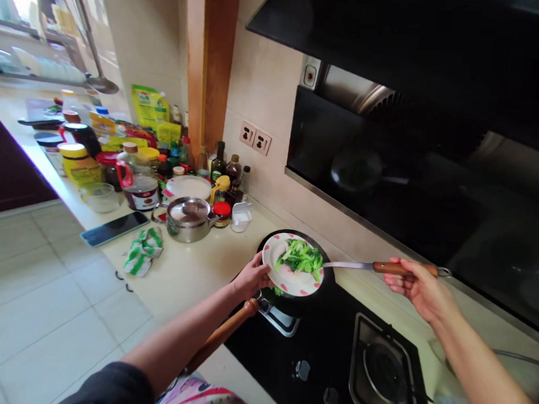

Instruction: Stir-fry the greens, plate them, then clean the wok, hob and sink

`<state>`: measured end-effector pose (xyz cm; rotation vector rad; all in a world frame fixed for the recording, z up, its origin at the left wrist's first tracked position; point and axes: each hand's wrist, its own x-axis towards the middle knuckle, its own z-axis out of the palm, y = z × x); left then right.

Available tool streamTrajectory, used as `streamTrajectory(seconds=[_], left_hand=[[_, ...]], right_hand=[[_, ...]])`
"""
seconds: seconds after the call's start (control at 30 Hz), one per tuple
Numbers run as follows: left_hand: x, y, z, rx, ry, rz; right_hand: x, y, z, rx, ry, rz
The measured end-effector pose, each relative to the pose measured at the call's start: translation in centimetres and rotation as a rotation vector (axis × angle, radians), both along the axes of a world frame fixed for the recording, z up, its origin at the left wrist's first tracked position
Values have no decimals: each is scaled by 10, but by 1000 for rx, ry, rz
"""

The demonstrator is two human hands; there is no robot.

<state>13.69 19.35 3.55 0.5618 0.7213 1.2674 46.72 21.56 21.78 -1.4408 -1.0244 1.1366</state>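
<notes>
My left hand [253, 277] grips the left edge of a white plate [285, 283] with pink spots along its rim. Chopped leafy greens [300, 256] lie on the plate, which is held over a dark wok [329, 276]. A little more green shows in the wok below the plate; the plate hides most of its inside. In my right hand [415, 287] is the wooden handle of a spatula [351, 266]. Its metal shaft points left to the plate's right edge, and the blade's end cannot be made out. The wok's wooden handle [227, 327] passes beneath my left forearm.
A steel pot [187, 220] with a lid, a phone [115, 229] and a crumpled green-and-white packet [143, 252] are on the counter at left, before several bottles and jars. The second burner [384, 370] lies to the right. A black range hood [406, 44] overhangs the stove.
</notes>
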Motion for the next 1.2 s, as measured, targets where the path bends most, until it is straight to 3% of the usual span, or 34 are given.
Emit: streamTrajectory(seconds=[0.37,0.5,0.6,0.8,0.93,1.07,1.2], left_hand=[[-3,-7,4,12,-3,10],[-2,-10,7,10,5,45],[-4,-12,4,4,-2,72],[-11,-15,-3,-7,-23,101],[-15,-17,-1,-10,-6,109],[-17,-19,-1,2,7,109],[-20,-22,0,20,20,118]], right_hand=[[-75,11,75,181,-384,307],[-105,-5,85,268,-612,332],[-119,-33,77,456,-825,394],[-125,-105,38,929,-1227,813],[-108,-126,9,1144,-1506,857],[-82,-132,-4,1209,-1542,756],[-59,-136,6,1101,-1345,749]])
